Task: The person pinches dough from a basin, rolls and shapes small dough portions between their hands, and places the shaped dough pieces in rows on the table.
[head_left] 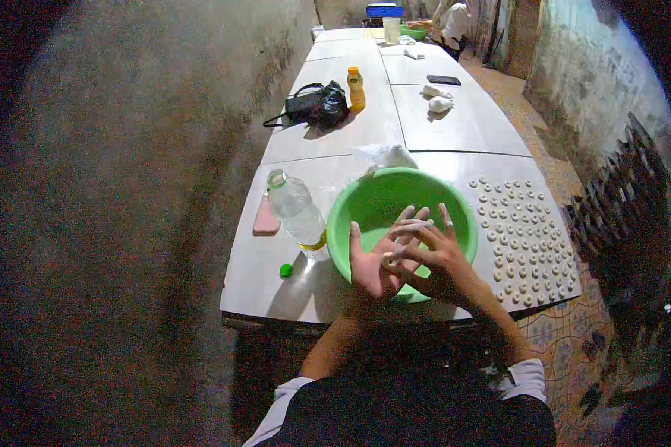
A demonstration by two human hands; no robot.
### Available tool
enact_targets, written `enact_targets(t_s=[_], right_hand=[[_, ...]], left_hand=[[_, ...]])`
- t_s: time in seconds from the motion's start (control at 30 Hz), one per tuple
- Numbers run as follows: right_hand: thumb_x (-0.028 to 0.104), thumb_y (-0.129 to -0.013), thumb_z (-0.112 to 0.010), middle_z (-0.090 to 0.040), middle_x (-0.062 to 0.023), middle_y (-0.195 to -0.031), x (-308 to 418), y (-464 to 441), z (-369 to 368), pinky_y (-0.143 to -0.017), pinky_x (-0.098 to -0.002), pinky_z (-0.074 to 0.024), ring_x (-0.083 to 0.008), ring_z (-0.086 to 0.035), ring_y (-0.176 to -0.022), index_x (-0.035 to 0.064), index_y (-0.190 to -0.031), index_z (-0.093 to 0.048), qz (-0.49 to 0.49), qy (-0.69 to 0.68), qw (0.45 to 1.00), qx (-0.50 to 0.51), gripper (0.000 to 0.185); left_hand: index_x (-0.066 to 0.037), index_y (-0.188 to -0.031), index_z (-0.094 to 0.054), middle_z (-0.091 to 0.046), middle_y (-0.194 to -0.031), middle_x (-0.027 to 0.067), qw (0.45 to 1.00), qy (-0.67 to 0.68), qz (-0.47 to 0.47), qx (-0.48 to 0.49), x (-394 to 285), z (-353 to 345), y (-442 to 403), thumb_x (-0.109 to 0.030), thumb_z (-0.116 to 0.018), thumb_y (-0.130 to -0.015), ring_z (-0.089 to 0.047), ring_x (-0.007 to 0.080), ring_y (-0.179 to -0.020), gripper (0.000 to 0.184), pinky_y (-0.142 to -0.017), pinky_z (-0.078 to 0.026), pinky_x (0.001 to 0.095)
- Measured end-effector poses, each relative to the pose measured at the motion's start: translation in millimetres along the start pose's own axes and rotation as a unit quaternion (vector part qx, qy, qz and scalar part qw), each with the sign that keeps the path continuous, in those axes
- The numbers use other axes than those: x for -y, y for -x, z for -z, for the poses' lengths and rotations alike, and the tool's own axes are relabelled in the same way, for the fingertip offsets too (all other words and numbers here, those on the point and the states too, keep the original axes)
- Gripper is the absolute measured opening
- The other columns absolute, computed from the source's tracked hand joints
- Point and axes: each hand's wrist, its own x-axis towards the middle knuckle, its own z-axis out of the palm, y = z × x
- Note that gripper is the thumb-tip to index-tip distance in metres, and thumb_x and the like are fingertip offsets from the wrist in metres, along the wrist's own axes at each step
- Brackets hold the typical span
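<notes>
Above the green basin (343, 216), my left hand (373, 272) is turned palm up with its fingers stretched out. A small pale dough ring (388, 260) lies against that palm. My right hand (443, 264) reaches across from the right, its thumb and index finger closed at the ring and its other fingers spread. White powder coats fingertips on both hands. To the right, several rows of similar small dough rings (518, 242) sit on the white table (470, 127).
A clear plastic bottle (297, 208) stands uncapped left of the basin, near a green cap (286, 271) and a pink phone-like slab (266, 218). Behind are a white plastic bag (388, 155), black bag (317, 106) and orange bottle (356, 91). A person (455, 22) is at the far end.
</notes>
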Motion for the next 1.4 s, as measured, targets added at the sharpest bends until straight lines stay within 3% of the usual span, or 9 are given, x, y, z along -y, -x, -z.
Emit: enact_targets(t_s=[0.37,0.4,0.57,0.73,0.83,1.07,1.2,1.37,1.4], right_hand=[[0.026,-0.075,-0.064,-0.050,-0.0045,-0.122,-10,-2,-11,-0.106,-0.0625,-0.0068,-0.0251,-0.039,-0.124,0.0188,-0.094,-0.061,0.078,0.051,0.995,0.042,0.020],[0.026,-0.075,-0.064,-0.050,-0.0045,-0.122,-9,-3,-10,-0.106,-0.0625,-0.0068,-0.0251,-0.039,-0.124,0.0188,-0.094,-0.061,0.079,0.052,0.995,0.042,0.020],[0.023,-0.074,-0.064,-0.052,-0.0019,-0.120,-10,-2,-15,-0.107,-0.0600,-0.0077,-0.0227,-0.040,-0.124,0.0174,-0.091,-0.061,0.080,0.070,0.993,0.054,0.018],[0.019,-0.073,-0.065,-0.055,-0.0017,-0.115,-14,-6,-17,-0.108,-0.0574,-0.0086,-0.0201,-0.045,-0.120,0.0174,-0.093,-0.059,0.043,0.011,0.998,0.032,0.021],[0.016,-0.073,-0.064,-0.058,-0.0032,-0.109,-12,-9,-11,-0.108,-0.0560,-0.0074,-0.0193,-0.050,-0.114,0.0176,-0.099,-0.059,0.013,-0.056,0.998,0.040,0.027],[0.028,-0.073,-0.064,-0.060,-0.0011,-0.103,-15,-8,-18,-0.107,-0.0598,-0.0041,-0.0166,-0.053,-0.107,0.0205,-0.110,-0.057,0.015,0.035,0.999,0.014,0.038],[0.023,-0.073,-0.064,-0.060,-0.0015,-0.103,1,-11,-4,-0.107,-0.0596,-0.0042,-0.0174,-0.053,-0.107,0.0206,-0.110,-0.057,-0.018,-0.040,0.999,0.016,0.038],[0.018,-0.069,-0.068,-0.060,-0.0024,-0.103,-4,-8,-14,-0.109,-0.0540,-0.0064,-0.0177,-0.055,-0.105,0.0174,-0.109,-0.060,0.013,-0.040,0.999,0.007,0.041],[0.018,-0.069,-0.068,-0.060,-0.0024,-0.103,-4,-7,-15,-0.109,-0.0540,-0.0064,-0.0177,-0.055,-0.105,0.0174,-0.109,-0.060,0.012,-0.041,0.999,0.008,0.041]], left_hand=[[-0.004,-0.141,-0.014,-0.015,-0.146,0.0165,0.993,0.117,0.015,0.029,10,-9,-2,-0.072,-0.028,-0.081,-0.015,0.0298,-0.136,0.091,-0.110,-0.012,0.0461],[-0.004,-0.141,-0.015,-0.017,-0.146,0.0159,0.987,0.159,0.012,0.014,9,-13,-1,-0.072,-0.029,-0.081,-0.023,0.0289,-0.133,0.091,-0.105,-0.028,0.0461],[-0.005,-0.140,-0.021,-0.031,-0.140,0.0148,1.000,-0.011,0.008,-0.021,2,7,4,-0.072,-0.030,-0.081,-0.042,0.0255,-0.121,0.090,-0.074,-0.052,0.0323],[-0.002,-0.139,-0.021,-0.031,-0.139,0.0156,0.990,0.132,-0.003,-0.046,3,-7,5,-0.071,-0.029,-0.082,-0.038,0.0268,-0.124,0.090,-0.098,-0.037,0.0444],[-0.001,-0.139,-0.021,-0.029,-0.141,0.0163,1.000,0.024,-0.003,0.005,1,-6,6,-0.069,-0.030,-0.083,-0.036,0.0276,-0.126,0.089,-0.105,-0.027,0.0471],[-0.001,-0.139,-0.021,-0.025,-0.143,0.0166,0.940,0.274,0.112,0.169,-4,-5,13,-0.070,-0.025,-0.083,-0.030,0.0284,-0.130,0.089,-0.107,-0.021,0.0472],[-0.002,-0.139,-0.021,-0.026,-0.143,0.0167,1.000,-0.006,0.008,-0.005,-2,-7,11,-0.071,-0.023,-0.083,-0.028,0.0288,-0.131,0.089,-0.107,-0.017,0.0501],[-0.003,-0.139,-0.022,-0.025,-0.143,0.0173,0.999,-0.035,0.000,-0.003,4,-10,13,-0.070,-0.021,-0.084,-0.026,0.0294,-0.132,0.088,-0.107,-0.018,0.0519],[-0.003,-0.139,-0.022,-0.025,-0.143,0.0173,0.987,0.140,0.018,0.083,6,-15,14,-0.070,-0.020,-0.084,-0.026,0.0294,-0.132,0.088,-0.107,-0.018,0.0519]])
